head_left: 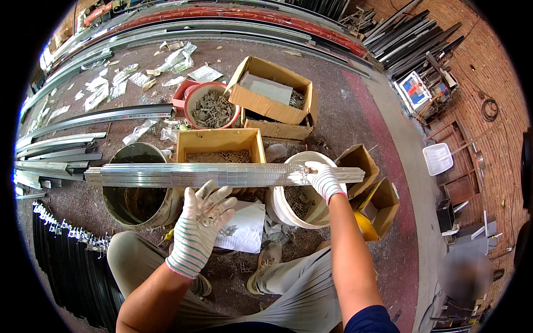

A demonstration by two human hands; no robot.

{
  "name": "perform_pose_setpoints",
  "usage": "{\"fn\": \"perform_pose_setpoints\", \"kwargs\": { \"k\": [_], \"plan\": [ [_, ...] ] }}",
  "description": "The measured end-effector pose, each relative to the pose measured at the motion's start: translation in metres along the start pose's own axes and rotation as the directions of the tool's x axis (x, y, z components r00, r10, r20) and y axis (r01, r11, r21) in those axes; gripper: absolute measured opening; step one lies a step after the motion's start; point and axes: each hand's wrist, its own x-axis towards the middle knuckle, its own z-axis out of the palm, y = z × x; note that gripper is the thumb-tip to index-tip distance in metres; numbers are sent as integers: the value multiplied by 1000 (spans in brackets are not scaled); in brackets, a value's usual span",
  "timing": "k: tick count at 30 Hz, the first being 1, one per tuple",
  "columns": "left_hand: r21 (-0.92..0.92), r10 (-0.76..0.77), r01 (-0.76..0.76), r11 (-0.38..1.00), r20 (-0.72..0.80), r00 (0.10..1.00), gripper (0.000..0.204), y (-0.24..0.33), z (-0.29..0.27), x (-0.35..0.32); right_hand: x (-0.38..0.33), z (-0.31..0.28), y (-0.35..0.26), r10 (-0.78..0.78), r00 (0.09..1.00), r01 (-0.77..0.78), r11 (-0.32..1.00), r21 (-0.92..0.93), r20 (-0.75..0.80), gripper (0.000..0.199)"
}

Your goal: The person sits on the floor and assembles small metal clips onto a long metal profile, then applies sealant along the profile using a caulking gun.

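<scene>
A long bundle of aluminium strips (222,174) lies crosswise in front of me, resting over the grey bucket (139,191) on my left and the white bucket (297,191) on my right, just before the open wooden box (219,145) of small metal parts. My right hand (323,180), in a striped knit glove, is closed on the bundle near its right end, above the white bucket. My left hand (201,225), gloved the same, sits just below the bundle's middle with fingers loosely spread, pinching small metal clips (210,217).
</scene>
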Motion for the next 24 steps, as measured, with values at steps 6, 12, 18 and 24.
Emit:
{"fn": "perform_pose_setpoints", "kwargs": {
  "k": [6, 12, 18, 24],
  "plan": [
    [4, 9, -9, 1000, -3, 1000, 77, 1, -5, -1, -36, -10, -64, -169, 985, 139, 871, -471, -21, 34],
    [-13, 14, -14, 1000, -1, 1000, 76, 3, -4, -1, -27, -4, -64, -161, 986, 162, 850, -502, 46, 30],
    [-42, 28, -27, 999, 12, 1000, 79, 9, -3, 0, -27, -10, -49, -172, 978, 130, 946, -298, -119, 28],
    [20, 38, -38, 999, -17, 999, 88, 14, -6, -4, -81, 1, -150, -340, 940, 334, 937, -105, -38, 21]
  ]
}}
